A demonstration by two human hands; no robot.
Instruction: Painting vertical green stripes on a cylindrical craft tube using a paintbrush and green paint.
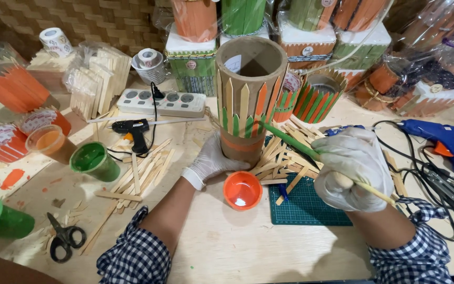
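White gloves, checked navy sleeves

Head view, looking steeply down over a wooden worktable (227,247)

The single camera sits above the near table edge, facing forward and down, close to the cardboard tube (248,100) at frame centre; beyond the tube the view reaches a woven wall (95,21), and below it both forearms enter from the bottom edge.

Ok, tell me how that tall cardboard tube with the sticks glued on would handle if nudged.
The cardboard tube is tall, narrow and hollow, so probably light and tippy; the left hand steadies its base. Tipped over, it would likely roll unevenly on its glued sticks.
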